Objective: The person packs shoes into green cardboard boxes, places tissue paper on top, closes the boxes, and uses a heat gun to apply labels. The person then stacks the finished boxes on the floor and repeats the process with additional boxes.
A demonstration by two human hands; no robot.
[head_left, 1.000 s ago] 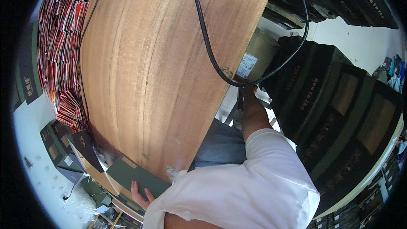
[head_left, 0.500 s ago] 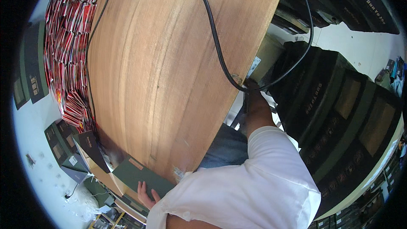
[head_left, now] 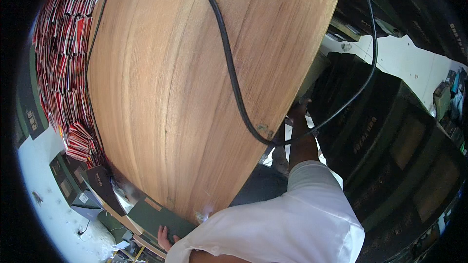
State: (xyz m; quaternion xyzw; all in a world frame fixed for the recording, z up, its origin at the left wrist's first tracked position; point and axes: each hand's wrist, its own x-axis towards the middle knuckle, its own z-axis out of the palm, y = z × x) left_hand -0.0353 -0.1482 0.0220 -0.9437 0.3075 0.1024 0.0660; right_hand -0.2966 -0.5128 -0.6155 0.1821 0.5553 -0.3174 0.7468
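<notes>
Counter point(head_left: 170, 68): wood-grain top, worn nr R edge. Red-edged pkts point(head_left: 63, 58) stood packed along L side; thin blk cord point(head_left: 91, 51) ran alongside; thick blk cable point(head_left: 227, 53) crossed R edge.

In the upper left of the frame, rows of red-and-white packets point(head_left: 63, 63) are piled along the wooden table point(head_left: 185, 78), a thin dark cable point(head_left: 95, 39) running beside them. A thick black cord point(head_left: 226, 58) sags from the top centre past the table's edge and climbs toward the upper right, where dark boxes point(head_left: 419, 5) sit near pale floor tiles point(head_left: 402, 58).
</notes>
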